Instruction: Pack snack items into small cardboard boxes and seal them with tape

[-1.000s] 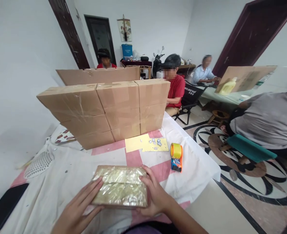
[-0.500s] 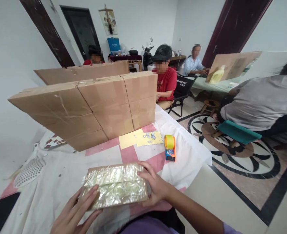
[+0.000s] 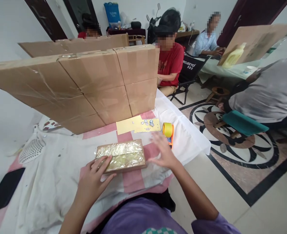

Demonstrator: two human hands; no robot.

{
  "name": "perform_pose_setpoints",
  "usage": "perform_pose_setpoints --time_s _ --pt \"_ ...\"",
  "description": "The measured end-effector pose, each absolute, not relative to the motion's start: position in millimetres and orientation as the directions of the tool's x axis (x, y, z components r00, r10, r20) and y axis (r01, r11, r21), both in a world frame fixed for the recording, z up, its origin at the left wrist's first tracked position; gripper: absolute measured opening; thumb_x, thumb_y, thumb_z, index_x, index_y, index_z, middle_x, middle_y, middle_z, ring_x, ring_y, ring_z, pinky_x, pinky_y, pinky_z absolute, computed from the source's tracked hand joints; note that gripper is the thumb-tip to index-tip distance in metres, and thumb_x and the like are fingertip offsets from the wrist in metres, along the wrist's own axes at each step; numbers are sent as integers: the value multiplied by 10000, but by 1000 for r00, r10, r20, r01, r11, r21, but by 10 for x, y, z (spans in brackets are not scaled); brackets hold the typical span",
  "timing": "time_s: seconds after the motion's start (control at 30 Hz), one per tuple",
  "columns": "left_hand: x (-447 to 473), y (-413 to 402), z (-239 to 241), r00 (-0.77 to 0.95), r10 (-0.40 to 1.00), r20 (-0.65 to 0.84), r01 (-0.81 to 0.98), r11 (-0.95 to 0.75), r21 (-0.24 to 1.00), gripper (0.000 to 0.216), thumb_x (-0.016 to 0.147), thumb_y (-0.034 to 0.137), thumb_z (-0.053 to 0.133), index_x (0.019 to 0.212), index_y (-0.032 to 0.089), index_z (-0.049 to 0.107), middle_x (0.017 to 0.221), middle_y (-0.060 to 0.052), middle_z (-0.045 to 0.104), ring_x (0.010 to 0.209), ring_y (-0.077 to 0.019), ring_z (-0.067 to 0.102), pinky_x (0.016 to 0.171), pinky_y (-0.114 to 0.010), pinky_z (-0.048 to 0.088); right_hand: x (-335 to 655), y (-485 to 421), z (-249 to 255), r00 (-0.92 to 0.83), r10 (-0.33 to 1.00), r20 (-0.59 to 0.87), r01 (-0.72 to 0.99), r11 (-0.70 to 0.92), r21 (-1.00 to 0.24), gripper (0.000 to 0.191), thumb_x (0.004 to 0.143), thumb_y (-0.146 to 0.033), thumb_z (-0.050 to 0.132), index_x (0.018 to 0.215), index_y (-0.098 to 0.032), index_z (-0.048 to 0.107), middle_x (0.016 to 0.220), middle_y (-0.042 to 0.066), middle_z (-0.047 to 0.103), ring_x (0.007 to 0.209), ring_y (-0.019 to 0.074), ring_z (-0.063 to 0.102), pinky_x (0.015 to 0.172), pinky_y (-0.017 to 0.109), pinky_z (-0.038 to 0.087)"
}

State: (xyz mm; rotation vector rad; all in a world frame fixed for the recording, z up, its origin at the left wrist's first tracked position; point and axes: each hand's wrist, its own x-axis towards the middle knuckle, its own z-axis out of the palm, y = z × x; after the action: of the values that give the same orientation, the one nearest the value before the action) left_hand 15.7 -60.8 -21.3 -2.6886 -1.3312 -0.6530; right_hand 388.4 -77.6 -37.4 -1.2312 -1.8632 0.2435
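Carton wrapped in clear tape [image 3: 124,151] lies flat on the desk [image 3: 58,182], on a pink-and-white checked cloth [image 3: 133,182], directly in front of the person. The left hand [image 3: 95,177] rests at its left end: the fingers lie over the top face and the thumb sits apart by the near edge, so that grip is wide; whether the thumb presses on the box cannot be told. The right hand [image 3: 164,152] is slightly blurred, raised just beside the right end and apart from it, its grip wide with the fingers spread. Partly hidden behind that hand is an orange tape dispenser [image 3: 172,133] with a yellow tape roll [image 3: 167,130]. Two yellow sheets [image 3: 124,126] lie beyond the carton, small cut pieces [image 3: 151,123] on the right one. Behind them stands a wall of taped cardboard boxes [image 3: 102,78]. A dark flat object [image 3: 6,191] lies at far left. A co-worker in a red T-shirt [image 3: 172,60] sits past the cardboard, near its right end.
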Motion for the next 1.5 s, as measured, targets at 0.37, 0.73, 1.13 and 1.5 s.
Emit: perform_pose_setpoints --time_s 0.37,0.73,1.13,1.5 --pt "517 -758 115 334 938 94 943 -333 -24 614 893 432 656 1480 282 561 1458 -101 601 1307 -440 499 1056 -647 394 4650 -389 -1009 308 933 187 273 102 -957 390 816 -500 694 1085 -217 676 975 75 742 878 254 662 826 396 535" --pt "657 -722 -100 495 821 285 854 -519 12 604 958 474 544 1538 326 471 1545 -72 539 1473 -360 396 1209 -654 83 4219 -609 -958 433 840 327 315 199 -928 254 769 -441 719 835 -198 687 764 44 678 722 222 601 691 343 512" --pt "1763 -1438 4 531 805 264 392 -510 766 318 987 438 514 1039 276 782 1288 -130 598 1220 -307 517 1054 -489 458 3385 -1670 -296 348 807 478 121 466 -876 527 1004 -583 383 870 -231 752 748 77 705 696 278 676 648 405 554" --pt "1869 -1635 -224 605 795 -44 75 -1 997 559 923 704 496 726 189 592 571 5 512 538 -141 477 553 -258 351 3532 -1361 -260 727 593 346 62 446 -893 472 978 -606 499 774 -209 654 614 3 600 513 160 528 496 280 440"
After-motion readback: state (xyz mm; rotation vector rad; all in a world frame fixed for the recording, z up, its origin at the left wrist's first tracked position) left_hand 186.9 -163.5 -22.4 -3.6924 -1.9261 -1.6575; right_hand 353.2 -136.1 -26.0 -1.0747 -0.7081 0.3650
